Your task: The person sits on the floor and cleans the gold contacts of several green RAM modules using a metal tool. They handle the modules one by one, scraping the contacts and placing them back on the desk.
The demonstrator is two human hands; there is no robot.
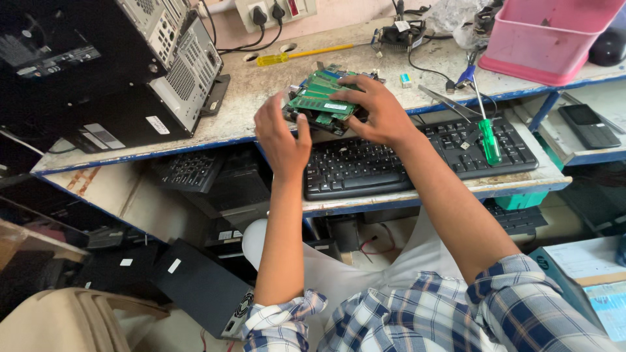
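The right hand (378, 114) spreads its fingers (347, 98) over a stack of flat green memory circuit boards (321, 103), clamping them from above, at the worn table (261, 85) edge just above the black plastic keyboard (391, 160). The left hand (282, 133) steadies the near end, fingers loosely together with the thumb touching the stack. Squaring such thin, rigid boards likely goes best by gripping edges, not chips. A green-handled screwdriver (489, 140) lies on the keyboard; a yellow-handled screwdriver (297, 55) rests behind.
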